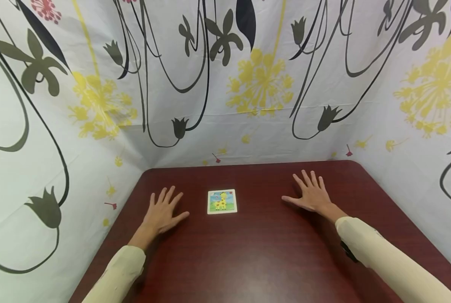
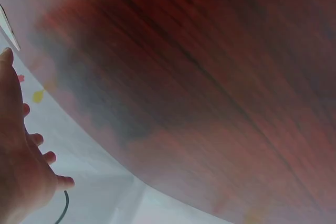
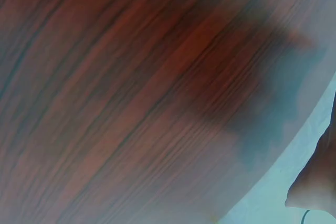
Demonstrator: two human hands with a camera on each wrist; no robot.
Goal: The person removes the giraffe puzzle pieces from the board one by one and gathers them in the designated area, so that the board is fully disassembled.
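A small square picture board with a white border lies flat toward the far side of the dark red table, showing a yellow giraffe on green and blue. To its left is my left hand, palm down with straight, spread fingers and nothing in it. My right hand is farther off on the board's other side, also spread and holding nothing. Both wrist views show a blurred shadow on the wood. In the left one, the hand appears at the left edge; in the right one, only part of the hand shows.
The glossy wood-grain table has rounded far corners. A white cloth printed with flowers and vines hangs behind it and along both sides, close to the table's edges. A dark item sits under the right sleeve.
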